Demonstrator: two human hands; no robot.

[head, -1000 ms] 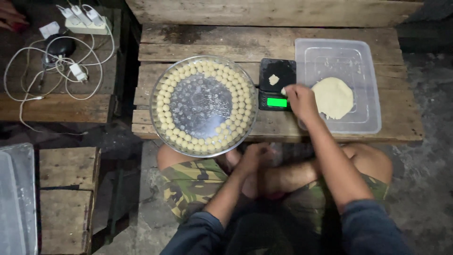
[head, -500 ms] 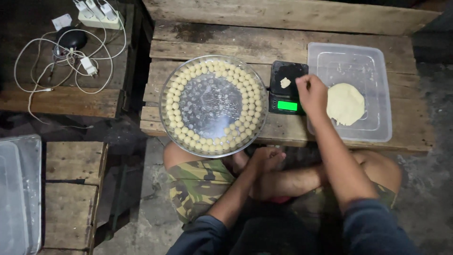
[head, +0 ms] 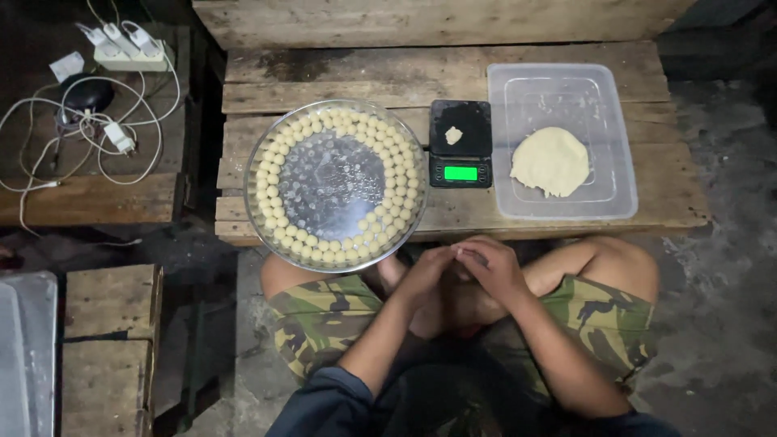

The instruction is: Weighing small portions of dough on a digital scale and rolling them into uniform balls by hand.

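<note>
My left hand [head: 425, 277] and my right hand [head: 491, 265] meet fingertip to fingertip over my lap, just below the table's front edge. Whether anything lies between them is hidden. A small piece of pale dough [head: 453, 135] rests on the black digital scale [head: 460, 144], whose display glows green. Left of the scale stands a round metal tray [head: 336, 184] with small dough balls set in rings along its rim. Right of the scale, a flat lump of dough [head: 551, 161] lies in a clear plastic container [head: 566, 81].
The low table of wooden planks [head: 340, 69] holds all of these. At the far left a power strip [head: 121, 50], white cables and chargers [head: 120, 137] lie on another wooden surface. A wooden crate [head: 109, 348] stands at the lower left. My crossed legs in camouflage shorts [head: 324, 316] sit under the table edge.
My right hand has left the scale and come back down to my lap, where it now meets my left hand. The small dough piece stays on the scale.
</note>
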